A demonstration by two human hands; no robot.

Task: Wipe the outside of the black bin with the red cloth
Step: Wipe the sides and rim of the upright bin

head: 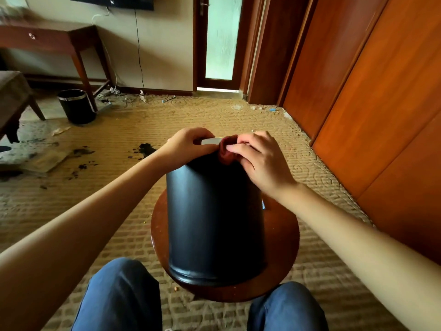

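Pinching bunched red cloth (226,154) in right hand (260,161), fingers curled over it, pressing it onto upper wall of black bin (212,223) just below silver rim (211,141). Gripping that rim with left hand (188,145), fingers curled round the edge, just beside the cloth. Reaching forward with both forearms. Holding bin tipped, mouth away, base toward camera, on round wooden stool (281,247) between knees (124,295) in blue trousers.

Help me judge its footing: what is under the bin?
A round wooden stool on carpet. The bin covers the stool's middle, so anything lying there is hidden.
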